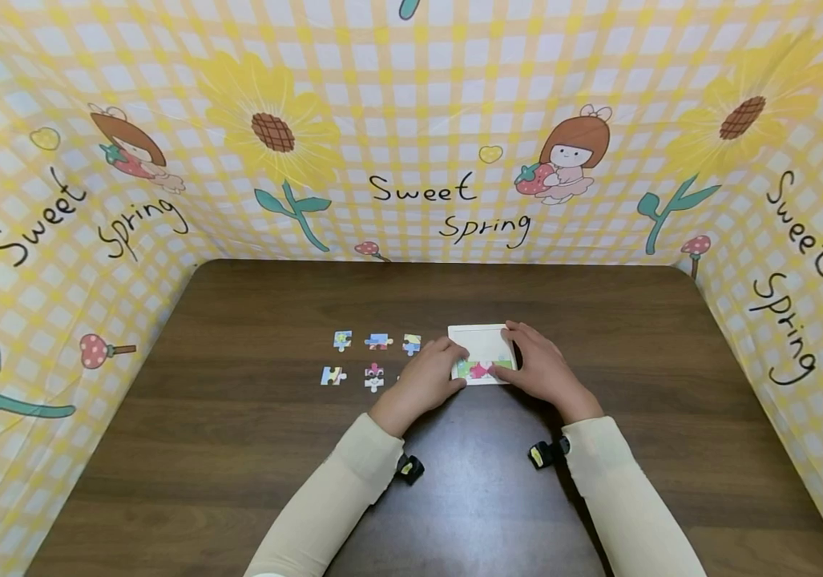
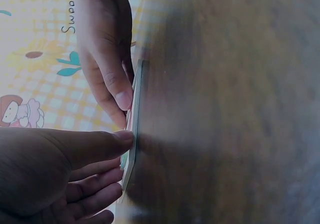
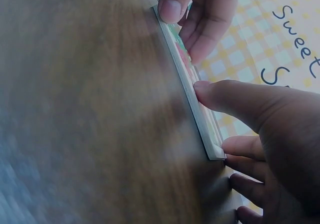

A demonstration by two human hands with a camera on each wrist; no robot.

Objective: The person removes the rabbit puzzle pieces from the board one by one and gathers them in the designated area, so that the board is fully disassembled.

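A white-rimmed jigsaw tray (image 1: 477,329) lies on the table. Along its near side runs a strip of green and pink puzzle pieces (image 1: 479,369); the part behind is pale. My left hand (image 1: 425,375) grips the tray's left side, thumb at the near left corner in the head view. On the other side, my right hand (image 1: 544,369) holds the right edge, its thumb (image 3: 215,95) over the near strip and its fingers along the side. Low in the left wrist view, the left thumb (image 2: 107,143) lies against the tray's edge. Both hands cover parts of the tray.
Several loose puzzle pieces (image 1: 378,341) lie in two rows left of the tray, one partly hidden by my left hand. The brown wooden table (image 1: 238,449) is bounded at the back and sides by a yellow checked cloth (image 1: 411,104).
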